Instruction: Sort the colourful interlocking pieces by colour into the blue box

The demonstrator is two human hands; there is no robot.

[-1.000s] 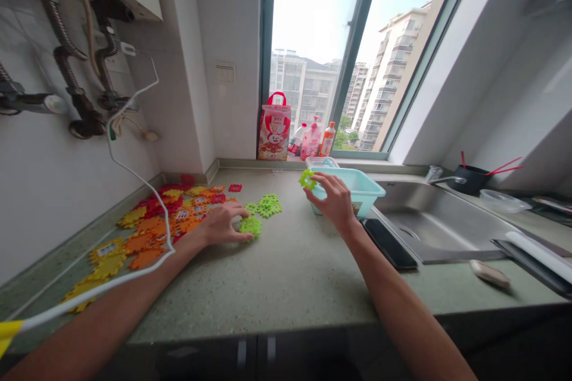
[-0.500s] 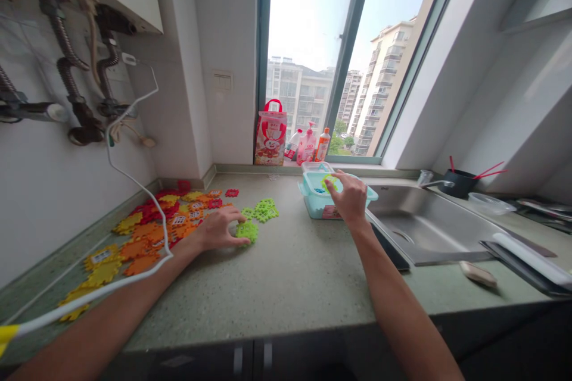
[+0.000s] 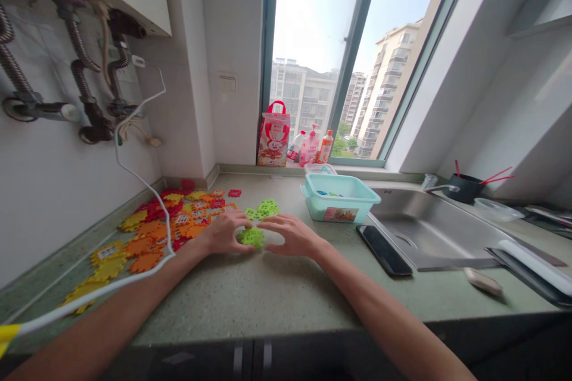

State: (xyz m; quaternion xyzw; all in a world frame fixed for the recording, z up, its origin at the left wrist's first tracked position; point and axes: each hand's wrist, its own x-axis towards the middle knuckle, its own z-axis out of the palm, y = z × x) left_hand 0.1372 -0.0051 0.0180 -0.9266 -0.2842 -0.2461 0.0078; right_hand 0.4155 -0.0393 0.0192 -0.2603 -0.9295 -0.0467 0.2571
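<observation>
On the counter, my left hand [image 3: 224, 232] curves its thumb and fingers around a small stack of bright green toothed plastic pieces [image 3: 251, 238]. My right hand [image 3: 292, 236] comes in from the other side with thumb and fingers apart, its fingertips close to the stack and nothing in its grasp. More green pieces [image 3: 267, 209] lie just behind both hands. To the left spreads a heap of flat toothed pieces in orange [image 3: 145, 261], yellow [image 3: 107, 271] and red [image 3: 235, 193]. A light turquoise plastic box [image 3: 315, 208] stands right of the hands, with blue and green pieces inside.
A black phone [image 3: 384, 250] lies beside the steel sink [image 3: 429, 232]. A white cable [image 3: 167, 232] crosses the coloured heap and passes over my left forearm. Bottles [image 3: 310, 147] and a red-handled bag [image 3: 273, 140] stand at the window. A soap-like bar [image 3: 482, 281] is near the front edge.
My right hand has left the box, where it held a green piece, and moved left to the stack, now without that piece. My left hand stays around the stack.
</observation>
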